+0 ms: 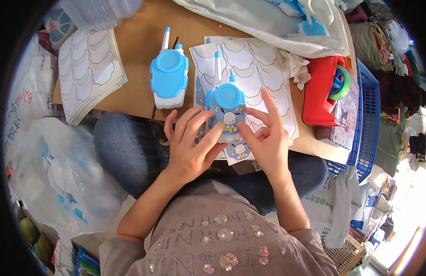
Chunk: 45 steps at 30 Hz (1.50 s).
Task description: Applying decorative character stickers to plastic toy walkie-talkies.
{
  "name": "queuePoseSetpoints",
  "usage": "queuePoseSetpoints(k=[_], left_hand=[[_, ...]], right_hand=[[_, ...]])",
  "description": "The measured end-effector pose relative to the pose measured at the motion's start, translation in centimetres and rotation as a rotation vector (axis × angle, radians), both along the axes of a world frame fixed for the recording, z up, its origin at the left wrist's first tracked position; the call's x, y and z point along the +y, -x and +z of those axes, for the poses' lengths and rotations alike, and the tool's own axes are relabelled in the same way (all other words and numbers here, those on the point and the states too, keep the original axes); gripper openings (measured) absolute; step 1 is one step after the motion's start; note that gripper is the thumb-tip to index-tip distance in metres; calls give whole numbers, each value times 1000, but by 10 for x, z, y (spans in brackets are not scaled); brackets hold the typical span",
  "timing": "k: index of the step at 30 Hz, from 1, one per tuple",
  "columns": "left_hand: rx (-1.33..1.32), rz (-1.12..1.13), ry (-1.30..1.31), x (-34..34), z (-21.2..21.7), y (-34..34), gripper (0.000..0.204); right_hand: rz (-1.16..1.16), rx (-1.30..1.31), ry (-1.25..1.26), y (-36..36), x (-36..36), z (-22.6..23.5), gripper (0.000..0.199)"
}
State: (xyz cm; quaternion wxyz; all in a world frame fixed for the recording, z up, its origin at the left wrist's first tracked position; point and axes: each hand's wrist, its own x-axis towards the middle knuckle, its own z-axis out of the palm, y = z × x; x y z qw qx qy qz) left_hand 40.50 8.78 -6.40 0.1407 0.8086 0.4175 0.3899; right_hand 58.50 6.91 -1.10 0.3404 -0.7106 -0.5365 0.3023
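While both hands meet over the lap, the blue toy walkie-talkie (226, 108) lies directly under the fingertips, its lower half pinned between them: the left hand (191, 147) comes in from the lower left with its fingers (212, 133) loosely spread and laid across the toy's face, the thumb side pressing near the cartoon dog sticker (229, 120), while the right hand (268, 142) closes from the lower right, its index finger and thumb pressing at the toy's lower right edge and the remaining fingers fanned upward. The toy's long axis runs away from the fingers, antenna pointing to the far side, base toward the body. Both hands touch it, so neither is clearly nearer (the left covers more of the face). Under the toy and past the fingertips lies a sticker sheet (254, 76) with mostly empty outlines; a printed piece (238, 152) with the same dog peeks out just below the fingers. To the left of the left fingers, apart from them, a second blue walkie-talkie (169, 76) lies on the cardboard board (134, 41), and farther left sits a stack of used sheets (88, 64). Right of the right hand lies a red toy package (321, 92), beyond it a blue basket (367, 106). Nothing blocks the hands.
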Motion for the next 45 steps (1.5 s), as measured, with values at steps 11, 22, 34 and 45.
queuePoseSetpoints(k=[11,22,34,45], left_hand=[[23,-56,-11,3,3,1,39],[-764,-33,686,5,26,-12,76],[-872,-292,1131,7,57,-3,90],[-888,-120,1084,13,61,3,58]], right_hand=[[-10,234,119,-2,12,-4,63],[-86,775,-38,9,-1,5,66],[-58,818,-58,-1,-7,15,51],[154,679,109,5,-6,37,96]])
